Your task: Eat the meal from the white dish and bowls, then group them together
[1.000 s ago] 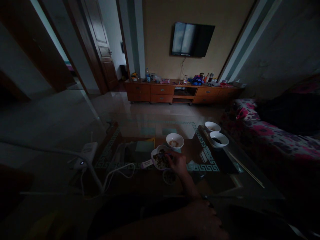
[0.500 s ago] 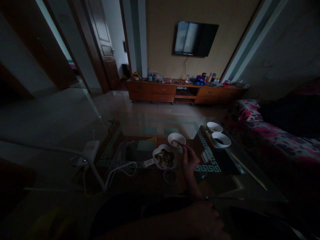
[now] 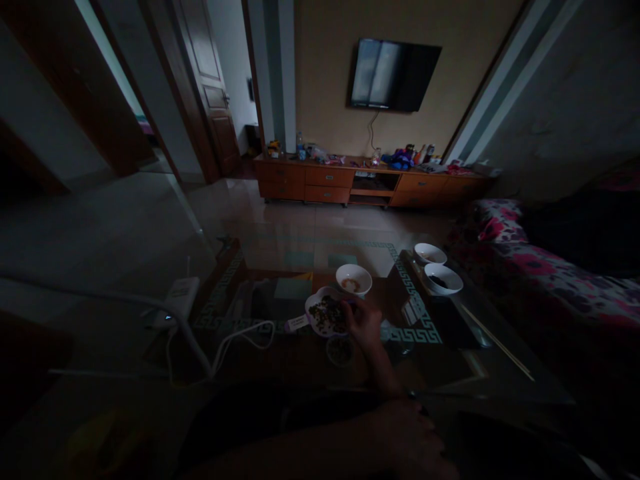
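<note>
The room is dim. My right hand (image 3: 364,323) reaches out over a glass coffee table (image 3: 450,377), fingers closed on thin chopsticks whose tips rest at a white plate (image 3: 323,313) of dark chopped food. A white bowl (image 3: 353,279) with a reddish residue stands just behind the plate. A small dish (image 3: 340,351) of dark food sits in front of the plate, by my wrist. My left hand (image 3: 410,437) lies palm down at the bottom of the view and holds nothing.
Two more white bowls (image 3: 430,253) (image 3: 443,279) stand at the table's right side, with a loose pair of chopsticks (image 3: 495,351) nearer. A power strip (image 3: 177,297) and white cable (image 3: 240,337) lie left. A floral sofa (image 3: 550,267) is right; a TV cabinet (image 3: 350,181) stands beyond.
My right hand went from the plate up to the white bowl with the chopsticks, then came back down to the plate. The left hand stayed put.
</note>
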`<control>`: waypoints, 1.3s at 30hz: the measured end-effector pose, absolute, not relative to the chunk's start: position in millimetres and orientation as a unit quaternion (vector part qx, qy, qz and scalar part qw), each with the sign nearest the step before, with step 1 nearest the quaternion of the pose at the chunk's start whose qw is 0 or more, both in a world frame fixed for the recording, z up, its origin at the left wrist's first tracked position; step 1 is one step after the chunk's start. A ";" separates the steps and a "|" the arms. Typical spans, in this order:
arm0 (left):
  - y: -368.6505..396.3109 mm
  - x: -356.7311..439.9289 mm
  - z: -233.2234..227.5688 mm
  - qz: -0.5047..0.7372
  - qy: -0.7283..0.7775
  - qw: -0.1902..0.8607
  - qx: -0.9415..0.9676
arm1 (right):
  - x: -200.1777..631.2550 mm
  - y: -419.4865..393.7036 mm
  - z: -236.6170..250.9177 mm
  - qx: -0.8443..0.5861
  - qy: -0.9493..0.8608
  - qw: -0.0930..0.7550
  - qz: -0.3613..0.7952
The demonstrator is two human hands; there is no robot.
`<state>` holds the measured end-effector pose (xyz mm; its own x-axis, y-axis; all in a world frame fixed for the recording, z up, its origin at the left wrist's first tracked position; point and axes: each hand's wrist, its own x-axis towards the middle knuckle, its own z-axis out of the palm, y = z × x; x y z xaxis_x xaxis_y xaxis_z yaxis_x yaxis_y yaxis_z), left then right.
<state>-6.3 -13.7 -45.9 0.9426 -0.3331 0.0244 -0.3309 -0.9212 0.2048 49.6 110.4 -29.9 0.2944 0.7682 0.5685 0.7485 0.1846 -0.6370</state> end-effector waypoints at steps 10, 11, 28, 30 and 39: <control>-12.1 -6.7 -41.6 -0.026 -0.184 0.104 0.977 | 48.3 111.0 -31.6 -0.645 -0.621 0.445 0.002; -12.2 -6.5 -43.8 -0.015 -0.181 0.111 0.977 | 48.6 111.3 -32.3 -0.646 -0.622 0.443 0.003; -14.8 -6.6 -48.7 0.020 -0.185 0.110 0.976 | 55.1 107.9 -25.7 -0.656 -0.420 0.624 -0.062; -17.8 -3.7 -53.8 0.009 -0.186 0.111 0.976 | 57.2 109.0 -24.8 -0.672 -0.401 0.620 -0.051; -16.8 -5.4 -60.1 0.003 -0.180 0.108 0.978 | 49.9 107.2 -24.8 -0.646 -0.563 0.515 0.003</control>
<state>-5.4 -16.8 -60.1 0.9353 -0.3510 0.0446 -0.3522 -0.9120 0.2101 49.9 107.2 -24.8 0.3653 0.7304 0.5771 0.7251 0.1656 -0.6685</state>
